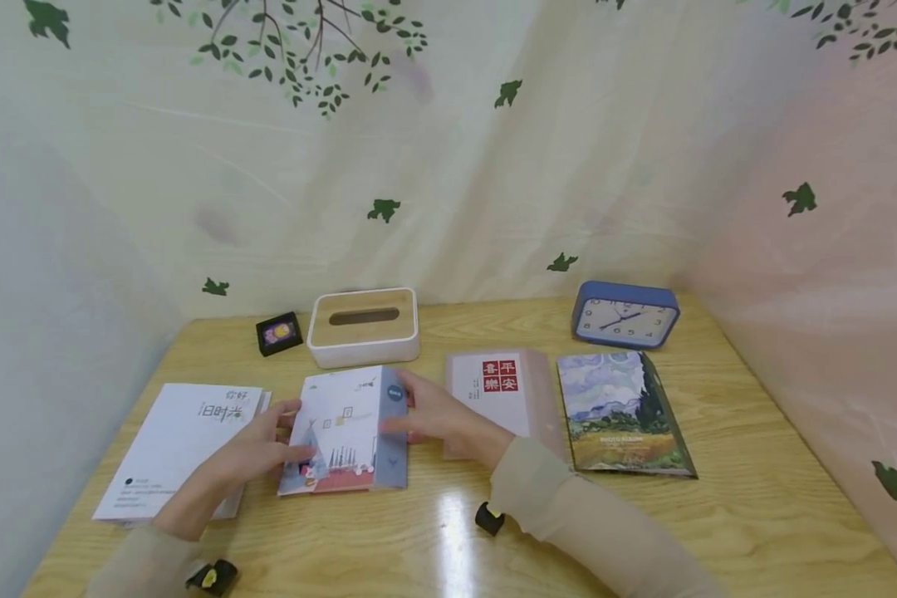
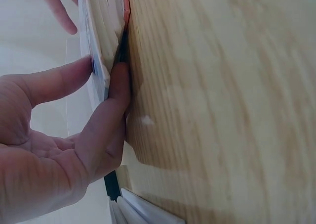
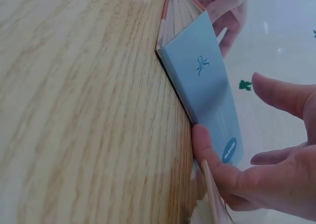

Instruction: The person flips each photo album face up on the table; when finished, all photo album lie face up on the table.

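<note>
Left hand (image 1: 248, 451) pinches the book (image 1: 341, 436), long axis pointing away, blue spine (image 1: 392, 457) rightward; right hand (image 1: 443, 414), thumb (image 3: 279, 93) spread, touches it.

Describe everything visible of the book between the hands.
The closed book has a white cover with small drawings and red near the bottom; its bluish spine, bearing a dark oval, faces right. Pages look papery. It lies low at the table, in front of the tissue box. The left hand pinches its left edge; the right hand touches the spine's far end.
</note>
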Motion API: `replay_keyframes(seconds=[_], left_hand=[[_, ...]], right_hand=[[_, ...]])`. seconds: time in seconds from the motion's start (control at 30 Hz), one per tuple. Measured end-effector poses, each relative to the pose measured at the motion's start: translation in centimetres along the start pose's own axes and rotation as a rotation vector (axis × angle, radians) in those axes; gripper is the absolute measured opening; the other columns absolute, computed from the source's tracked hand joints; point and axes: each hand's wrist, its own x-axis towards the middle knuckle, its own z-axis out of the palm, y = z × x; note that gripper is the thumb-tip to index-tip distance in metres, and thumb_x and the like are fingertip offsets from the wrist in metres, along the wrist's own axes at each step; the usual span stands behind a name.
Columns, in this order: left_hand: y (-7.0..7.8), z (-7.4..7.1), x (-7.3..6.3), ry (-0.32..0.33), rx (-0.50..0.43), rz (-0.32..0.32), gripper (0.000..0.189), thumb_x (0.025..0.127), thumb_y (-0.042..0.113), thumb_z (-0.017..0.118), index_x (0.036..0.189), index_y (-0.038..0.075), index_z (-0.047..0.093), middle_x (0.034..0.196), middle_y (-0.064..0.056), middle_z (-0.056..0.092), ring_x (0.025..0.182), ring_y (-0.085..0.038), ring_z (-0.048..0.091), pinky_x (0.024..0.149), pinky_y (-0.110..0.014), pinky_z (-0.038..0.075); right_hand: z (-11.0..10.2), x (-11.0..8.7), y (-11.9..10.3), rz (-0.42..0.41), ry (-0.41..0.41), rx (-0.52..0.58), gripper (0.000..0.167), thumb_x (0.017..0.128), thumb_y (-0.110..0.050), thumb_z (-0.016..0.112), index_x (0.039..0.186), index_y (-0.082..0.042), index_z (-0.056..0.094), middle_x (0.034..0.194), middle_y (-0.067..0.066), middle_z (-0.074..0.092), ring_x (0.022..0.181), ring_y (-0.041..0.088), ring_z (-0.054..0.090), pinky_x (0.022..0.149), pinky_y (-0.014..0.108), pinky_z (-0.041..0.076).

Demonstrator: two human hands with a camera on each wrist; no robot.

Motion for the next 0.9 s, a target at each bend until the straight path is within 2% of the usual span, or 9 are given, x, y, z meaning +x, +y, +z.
replay_keyframes(seconds=[0.17,0.6,0.7,0.9], left_hand=[[0.04,0.15,0.05,0.004,-0.01,-0.008,0.091,0.09,0.019,0.079,0.157,-0.003,0.02,0.145,-0.032,0.037,0.119,-0.039,0.051,0.076,-0.039,0.057],[-0.15,0.21,0.36,0.01,-0.015,-0.029,0.093,0.089,0.02,0.08,0.157,-0.001,0.02,0.147,-0.033,0.035,0.121,-0.041,0.05,0.077,-0.04,0.058],[-0.01,0.31,0.41,0.011,-0.016,-0.027,0.093,0.089,0.019,0.08,0.157,-0.001,0.021,0.148,-0.033,0.035,0.121,-0.041,0.05,0.076,-0.04,0.058],[0.09,0.49,0.59,0.004,-0.038,-0.02,0.092,0.088,0.018,0.08,0.157,0.0,0.022,0.147,-0.031,0.037,0.12,-0.039,0.05,0.076,-0.04,0.057]], right_hand=[[0.28,-0.03,-0.15,0.043,0.048,-0.015,0.091,0.085,-0.004,0.08,0.161,-0.019,0.031,0.142,0.006,0.053,0.119,0.023,0.054,0.085,0.038,0.056],[0.42,0.32,-0.02,0.037,0.072,-0.024,0.091,0.084,0.0,0.079,0.16,-0.015,0.032,0.131,0.008,0.055,0.109,0.023,0.056,0.078,0.037,0.058],[0.38,0.31,-0.12,0.035,0.072,-0.008,0.088,0.085,0.001,0.079,0.159,-0.015,0.035,0.126,0.009,0.056,0.107,0.024,0.056,0.079,0.039,0.058],[0.11,0.36,0.06,0.024,0.061,0.067,0.083,0.086,0.005,0.075,0.157,-0.018,0.039,0.129,0.008,0.056,0.109,0.025,0.058,0.079,0.042,0.059]])
